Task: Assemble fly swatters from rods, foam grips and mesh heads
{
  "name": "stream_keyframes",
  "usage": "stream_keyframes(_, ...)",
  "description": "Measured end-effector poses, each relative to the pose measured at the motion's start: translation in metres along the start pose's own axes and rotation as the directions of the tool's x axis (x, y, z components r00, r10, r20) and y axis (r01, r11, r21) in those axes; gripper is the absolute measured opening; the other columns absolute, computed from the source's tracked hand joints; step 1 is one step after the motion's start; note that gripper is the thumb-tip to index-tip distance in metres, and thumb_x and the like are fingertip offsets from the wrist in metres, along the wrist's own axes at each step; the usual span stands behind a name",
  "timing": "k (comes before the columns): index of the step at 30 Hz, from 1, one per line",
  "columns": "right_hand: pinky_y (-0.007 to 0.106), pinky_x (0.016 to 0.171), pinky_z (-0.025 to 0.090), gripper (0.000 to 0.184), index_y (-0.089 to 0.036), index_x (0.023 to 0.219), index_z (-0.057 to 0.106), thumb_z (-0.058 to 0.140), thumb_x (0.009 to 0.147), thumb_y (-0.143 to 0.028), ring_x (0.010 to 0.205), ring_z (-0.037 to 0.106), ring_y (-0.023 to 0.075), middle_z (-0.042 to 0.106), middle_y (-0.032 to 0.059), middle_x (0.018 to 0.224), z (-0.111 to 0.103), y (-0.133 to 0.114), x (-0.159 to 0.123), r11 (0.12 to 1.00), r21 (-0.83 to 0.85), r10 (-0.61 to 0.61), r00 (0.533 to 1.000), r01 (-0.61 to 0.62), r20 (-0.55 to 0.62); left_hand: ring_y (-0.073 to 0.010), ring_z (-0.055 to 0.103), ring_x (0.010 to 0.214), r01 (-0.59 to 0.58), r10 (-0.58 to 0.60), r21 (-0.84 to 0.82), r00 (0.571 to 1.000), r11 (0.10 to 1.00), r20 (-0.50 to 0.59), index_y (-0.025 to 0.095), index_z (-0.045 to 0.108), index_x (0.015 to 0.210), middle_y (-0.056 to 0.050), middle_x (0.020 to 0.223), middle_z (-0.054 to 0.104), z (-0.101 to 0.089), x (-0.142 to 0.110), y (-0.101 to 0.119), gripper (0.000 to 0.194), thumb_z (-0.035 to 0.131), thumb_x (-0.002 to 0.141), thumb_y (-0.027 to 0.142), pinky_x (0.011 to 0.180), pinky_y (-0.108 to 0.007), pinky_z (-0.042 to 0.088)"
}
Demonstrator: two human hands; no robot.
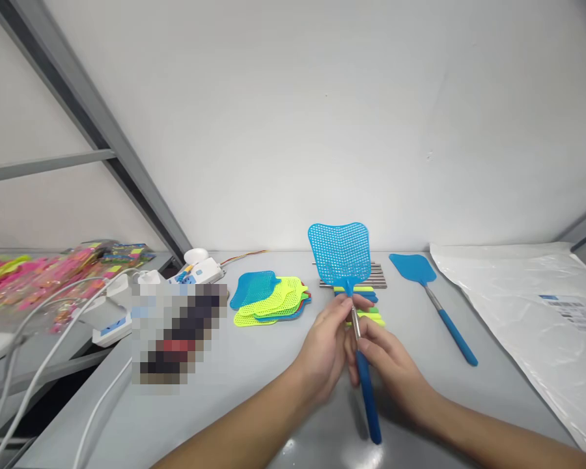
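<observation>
Two bare forearms [244, 413] are spanning the near side, and their hands are holding a blue fly swatter [356, 319] over the middle of the grey table [254, 358]. Fingers of the left hand [325, 345] are clamping the swatter at the neck, just below its mesh head [340, 253]; fingers of the right hand [395, 365] are pinching the steel shaft just above the blue handle [368, 397]. Some fingertips are hiding behind it. With the right hand gripping smooth metal, a loose pinch would risk the shaft sliding or spinning, and uneven twisting could be straining the neck joint.

Beyond the fingers, blue and yellow-green handle grips [378, 319] and steel rods [378, 277] are lying; a careless dip could be scattering them, the rods probably rolling most readily. Farther left, loose mesh heads [273, 296] are overlapping in a pile that a wide left swing could be spreading. On the right, a second blue swatter [449, 326] is lying near a white plastic mailer [508, 312]; shifting film could be nudging it.
</observation>
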State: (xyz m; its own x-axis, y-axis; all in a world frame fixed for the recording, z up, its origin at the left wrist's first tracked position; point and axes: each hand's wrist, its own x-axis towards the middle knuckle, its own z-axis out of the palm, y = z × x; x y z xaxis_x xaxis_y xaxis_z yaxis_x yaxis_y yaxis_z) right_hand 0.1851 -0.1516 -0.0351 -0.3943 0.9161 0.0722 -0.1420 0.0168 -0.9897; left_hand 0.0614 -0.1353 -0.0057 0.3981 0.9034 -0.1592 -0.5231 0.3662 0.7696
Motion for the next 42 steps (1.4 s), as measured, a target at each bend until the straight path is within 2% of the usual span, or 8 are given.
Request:
stream_keyframes(4, 0.023, 0.049, 0.037, 0.027, -0.020, 0.077, 0.046, 0.043, 0.095, -0.040, 0.045, 0.047, 0.0098, 0.051, -0.0050, 0.055, -0.002, 0.009, -0.004, 0.999, 0.048, 0.004, 0.998, -0.007, 0.065, -0.0113, 0.053, 0.062, -0.105, 0.106, 0.022, 0.994, 0.994, -0.023, 0.016, 0.066, 0.089, -0.005, 0.083, 0.060, -0.007, 0.002, 0.000, 0.028, 0.056, 0.088, 0.042, 0.057, -0.022, 0.042)
stream_keyframes(7, 0.022, 0.048, 0.036, 0.029, -0.020, 0.075, 0.045, 0.045, 0.094, -0.042, 0.045, 0.046, 0.0089, 0.049, -0.0052, 0.057, -0.003, 0.010, -0.004, 0.999, 0.031, 0.012, 0.998, -0.014, 0.063, -0.0123, 0.053, 0.070, -0.187, 0.189, 0.062, 0.982, 0.980, -0.031, 0.015, 0.067, 0.081, -0.004, 0.082, 0.059, -0.011, 0.004, 0.003, 0.025, 0.058, 0.088, 0.038, 0.068, -0.024, 0.043)
stream_keyframes(15, 0.022, 0.049, 0.036, 0.035, -0.019, 0.075, 0.045, 0.045, 0.092, -0.050, 0.047, 0.044, 0.0085, 0.047, -0.0050, 0.056, -0.003, 0.008, -0.005, 0.999, -0.025, 0.039, 0.988, -0.036, 0.151, -0.0125, 0.049, 0.075, -0.369, 0.384, 0.148, 0.919, 0.918, -0.092, 0.016, 0.065, 0.079, -0.002, 0.082, 0.055, -0.019, 0.007, 0.023, 0.028, 0.060, 0.087, 0.042, 0.074, -0.025, 0.040)
stream_keyframes(23, 0.023, 0.048, 0.039, 0.036, -0.017, 0.074, 0.048, 0.049, 0.091, -0.049, 0.049, 0.051, 0.0096, 0.051, -0.0020, 0.063, -0.004, -0.007, -0.009, 0.994, 0.051, 0.085, 0.970, -0.099, 0.230, -0.0116, 0.048, 0.073, -0.287, 0.301, 0.137, 0.948, 0.948, -0.099, 0.017, 0.064, 0.082, -0.002, 0.085, 0.055, -0.016, 0.003, 0.008, 0.028, 0.055, 0.090, 0.042, 0.071, -0.024, 0.041)
stream_keyframes(27, 0.021, 0.041, 0.039, 0.032, -0.017, 0.073, 0.049, 0.049, 0.092, -0.042, 0.042, 0.053, 0.0092, 0.053, -0.0026, 0.062, -0.004, -0.007, -0.006, 0.972, 0.186, 0.110, 0.974, -0.147, 0.197, -0.0129, 0.052, 0.078, -0.218, 0.230, 0.157, 0.971, 0.963, -0.065, 0.019, 0.066, 0.087, -0.002, 0.084, 0.057, -0.013, 0.000, 0.000, 0.025, 0.053, 0.091, 0.041, 0.076, -0.025, 0.042)
stream_keyframes(31, 0.019, 0.035, 0.037, 0.034, -0.018, 0.069, 0.045, 0.049, 0.092, -0.042, 0.034, 0.052, 0.0084, 0.053, -0.0041, 0.057, -0.005, -0.004, -0.004, 0.955, 0.257, 0.112, 0.981, -0.150, 0.158, -0.0152, 0.053, 0.085, -0.232, 0.238, 0.183, 0.971, 0.955, -0.011, 0.019, 0.068, 0.091, -0.004, 0.088, 0.058, -0.013, 0.001, 0.000, 0.021, 0.056, 0.090, 0.036, 0.081, -0.027, 0.042)
stream_keyframes(36, 0.017, 0.028, 0.034, 0.032, -0.020, 0.076, 0.045, 0.055, 0.087, -0.048, 0.027, 0.044, 0.0078, 0.051, -0.0081, 0.048, -0.006, -0.001, -0.006, 0.945, 0.202, 0.237, 0.963, -0.259, 0.126, -0.0167, 0.054, 0.085, -0.279, 0.291, 0.174, 0.956, 0.944, -0.045, 0.017, 0.068, 0.098, -0.006, 0.088, 0.059, -0.016, 0.004, 0.004, 0.036, 0.044, 0.094, 0.044, 0.077, -0.028, 0.044)
stream_keyframes(42, 0.015, 0.029, 0.030, 0.032, -0.020, 0.090, 0.051, 0.052, 0.088, -0.051, 0.027, 0.038, 0.0064, 0.046, -0.0095, 0.043, -0.005, -0.005, -0.008, 0.961, 0.086, 0.254, 0.961, -0.264, 0.110, -0.0158, 0.056, 0.077, -0.246, 0.272, 0.246, 0.959, 0.938, -0.080, 0.016, 0.068, 0.088, -0.006, 0.085, 0.060, -0.017, 0.005, 0.003, 0.039, 0.045, 0.093, 0.047, 0.071, -0.026, 0.046)
